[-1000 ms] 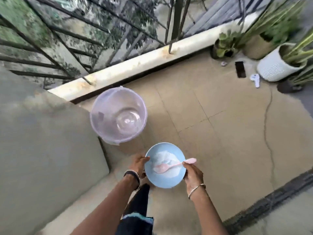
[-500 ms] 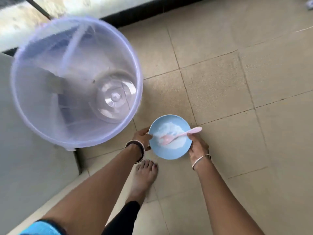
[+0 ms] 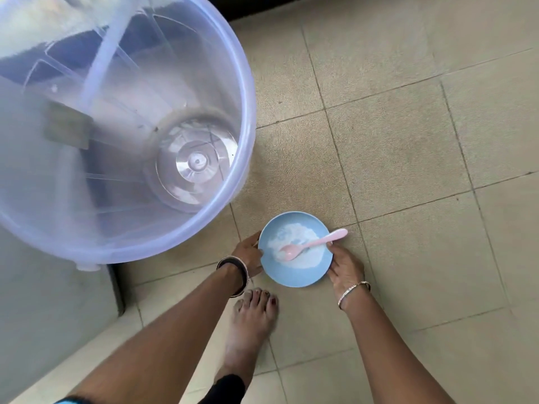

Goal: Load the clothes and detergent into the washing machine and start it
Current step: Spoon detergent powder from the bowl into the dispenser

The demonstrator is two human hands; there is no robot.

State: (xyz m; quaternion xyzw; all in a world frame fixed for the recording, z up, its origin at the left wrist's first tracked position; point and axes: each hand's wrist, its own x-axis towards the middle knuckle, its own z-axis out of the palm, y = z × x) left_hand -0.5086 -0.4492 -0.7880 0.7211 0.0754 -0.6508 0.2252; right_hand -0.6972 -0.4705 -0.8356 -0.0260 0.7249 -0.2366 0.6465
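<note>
Tub (image 3: 87, 199) now fills the upper left. A second ago it was small and far off, so you've bent right down beside it. Its pulsator (image 3: 197, 163) shows bare at the bottom, and no clothes are visible inside.

Left hand (image 3: 250, 253) grips the bowl (image 3: 294, 275) at its left rim, thumb on the edge and fingers curled under. Same hold as half a second ago.

The bowl has come down with you, from about waist height to low over the floor (image 3: 408, 170), just right of the tub's lower edge and just ahead of your foot (image 3: 252, 319). Can't tell if it's touching the tiles yet. The powder (image 3: 294, 237) is unspilled, heaped toward the far side. The spoon (image 3: 315, 243) lies in it as before, handle sticking out over the right rim.

Right hand (image 3: 345, 266) clasps the right rim, thumb on top just under the spoon handle, fingers wrapped below.

Likely meaning: you're parking the detergent on the floor by the tub to free both hands. Nothing is loaded yet, neither clothes nor powder, so the task is at an early stage. Keep the bowl level while it goes down, since the spoon could tip out.
</note>
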